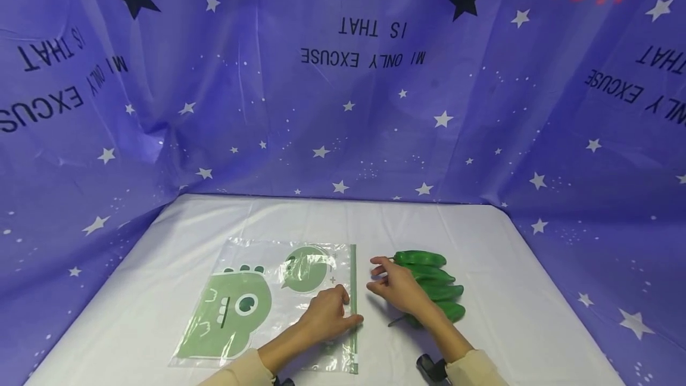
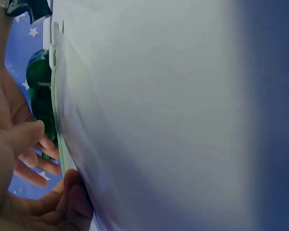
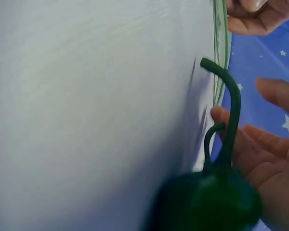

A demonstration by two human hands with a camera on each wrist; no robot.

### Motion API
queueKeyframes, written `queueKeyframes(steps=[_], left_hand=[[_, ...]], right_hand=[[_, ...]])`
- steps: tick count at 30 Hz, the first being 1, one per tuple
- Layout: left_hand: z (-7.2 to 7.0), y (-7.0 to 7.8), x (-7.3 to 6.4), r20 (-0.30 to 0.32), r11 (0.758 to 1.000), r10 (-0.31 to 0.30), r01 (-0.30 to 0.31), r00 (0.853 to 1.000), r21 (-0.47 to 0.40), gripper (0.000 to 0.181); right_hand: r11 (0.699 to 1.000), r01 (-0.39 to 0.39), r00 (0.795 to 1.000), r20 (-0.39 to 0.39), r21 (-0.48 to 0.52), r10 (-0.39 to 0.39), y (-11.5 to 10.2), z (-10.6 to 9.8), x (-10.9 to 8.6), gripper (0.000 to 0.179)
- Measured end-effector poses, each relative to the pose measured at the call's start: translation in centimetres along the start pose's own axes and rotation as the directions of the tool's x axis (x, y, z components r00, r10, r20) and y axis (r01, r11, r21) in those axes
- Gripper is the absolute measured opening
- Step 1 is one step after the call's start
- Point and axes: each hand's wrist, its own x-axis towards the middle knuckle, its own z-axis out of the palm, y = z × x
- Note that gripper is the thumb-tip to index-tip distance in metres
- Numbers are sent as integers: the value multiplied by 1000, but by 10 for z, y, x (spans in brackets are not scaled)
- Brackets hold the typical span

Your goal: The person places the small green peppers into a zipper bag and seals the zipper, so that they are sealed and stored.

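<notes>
A clear zip bag [image 1: 300, 320] with a green cartoon creature printed on it lies flat, its green zip edge [image 1: 353, 290] to the right. Over that edge is my left hand [image 1: 324, 313]; its fingers are bent and touch the bag, while the thumb [image 2: 26, 135] stands apart from them. To the right several green peppers [image 1: 436, 290] lie in a column. My right hand [image 1: 399, 286] is beside their left ends, fingers loosely bent and parted, holding nothing. A curved stem [image 3: 233, 103] shows large in the right wrist view, before that hand.
White cloth [image 1: 509, 290] covers the table. A purple curtain [image 1: 348, 106] with stars and lettering rises behind it and on both sides. Dark wrist-camera mounts [image 1: 430, 368] sit at the cuffs.
</notes>
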Motion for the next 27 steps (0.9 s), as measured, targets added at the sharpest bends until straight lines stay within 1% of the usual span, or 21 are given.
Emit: queueKeyframes(steps=[4, 7, 11, 13, 15, 21, 23, 27], left_hand=[[4, 2, 4, -7, 998, -37, 37, 999, 52, 42], [5, 3, 5, -9, 996, -47, 47, 999, 80, 38], [2, 5, 6, -20, 996, -20, 22, 1000, 91, 26], [0, 5, 7, -37, 996, -5, 8, 999, 84, 18], [-2, 6, 8, -58, 998, 2, 1, 998, 63, 13], [-3, 5, 4, -69, 1000, -16, 16, 997, -1, 12], [-2, 6, 2, -76, 1000, -22, 22, 997, -3, 12], [-1, 8, 0, -131, 1000, -23, 25, 991, 17, 13]], right_hand=[[999, 4, 1000, 4, -50, -4, 3, 6, 9, 51], [998, 9, 1000, 1, -64, -9, 4, 8, 16, 48], [998, 10, 1000, 3, -54, -10, 7, 9, 25, 45], [999, 8, 1000, 6, -35, -7, 8, 9, 29, 44], [1000, -2, 1000, 7, -13, 2, 9, 10, 32, 43], [997, -58, 998, -4, 44, 58, 12, 17, 36, 41], [997, -67, 998, -11, 49, 68, 14, 20, 36, 41], [996, -69, 997, -31, 50, 71, 16, 24, 36, 40]])
